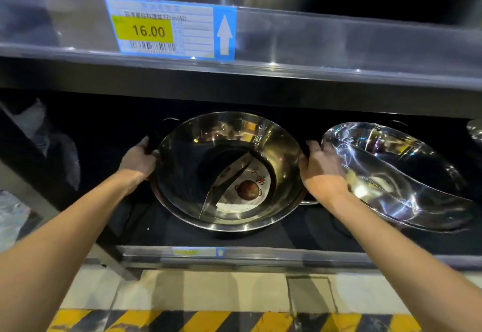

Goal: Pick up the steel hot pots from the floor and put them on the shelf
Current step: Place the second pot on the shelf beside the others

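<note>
Here a steel hot pot sits in the dark lower bay of the shelf, gripped at its rim from both sides. The left hand clasps the rim at about nine o'clock, fingers curled over the edge by the small loop handle; the right hand closes on the rim at about three o'clock, thumb on the inner lip. Neither hand is spread: both are narrowed tight around the metal. Holding opposite sides likely keeps the wide, shallow pot level as it slides in under the upper shelf edge, which leaves little headroom. Inside, a curved divider splits the bowl, and a printed paper insert lies in the half toward five o'clock. A second hot pot rests at three o'clock of the first, tilted, its rim touching or just beside the right hand; I cannot tell which. A price label hangs at twelve o'clock. Whether the held pot's base already bears on the shelf floor is unclear.
</note>
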Demonstrator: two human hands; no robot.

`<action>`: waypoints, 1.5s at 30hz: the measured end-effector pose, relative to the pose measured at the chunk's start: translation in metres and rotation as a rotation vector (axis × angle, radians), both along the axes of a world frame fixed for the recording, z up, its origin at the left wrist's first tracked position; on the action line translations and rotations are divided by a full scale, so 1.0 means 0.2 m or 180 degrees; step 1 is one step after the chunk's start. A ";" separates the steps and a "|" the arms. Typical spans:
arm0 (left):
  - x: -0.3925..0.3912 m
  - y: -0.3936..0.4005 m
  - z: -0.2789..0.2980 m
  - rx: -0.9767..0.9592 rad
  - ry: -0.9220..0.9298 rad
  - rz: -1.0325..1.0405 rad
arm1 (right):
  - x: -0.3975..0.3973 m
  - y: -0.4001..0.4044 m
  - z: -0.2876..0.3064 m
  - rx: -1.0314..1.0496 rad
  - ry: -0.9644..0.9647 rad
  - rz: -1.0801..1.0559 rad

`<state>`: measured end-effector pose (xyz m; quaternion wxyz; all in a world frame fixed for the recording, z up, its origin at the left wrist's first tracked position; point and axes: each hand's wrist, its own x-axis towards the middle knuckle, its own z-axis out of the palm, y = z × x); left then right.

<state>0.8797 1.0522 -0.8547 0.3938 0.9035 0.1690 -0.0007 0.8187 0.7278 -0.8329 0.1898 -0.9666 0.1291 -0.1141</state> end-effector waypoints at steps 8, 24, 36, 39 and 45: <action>-0.11 -0.03 -0.05 -0.0325 0.0022 0.0065 | -0.38 0.12 -0.11 0.0456 0.0507 0.0016; -0.38 0.02 -0.10 -0.1891 -0.0202 -0.0081 | -0.10 -0.04 -0.08 0.1605 0.0817 0.0224; -0.38 0.03 -0.10 -0.1720 -0.0093 -0.0208 | -0.09 -0.09 -0.10 0.2396 0.1052 0.0678; -0.39 0.02 -0.09 -0.1717 -0.0086 -0.0175 | -0.10 -0.10 -0.10 0.2519 0.1193 0.0801; -0.40 0.02 -0.09 -0.1585 -0.0094 -0.0217 | -0.11 -0.09 -0.09 0.2733 0.1401 0.1056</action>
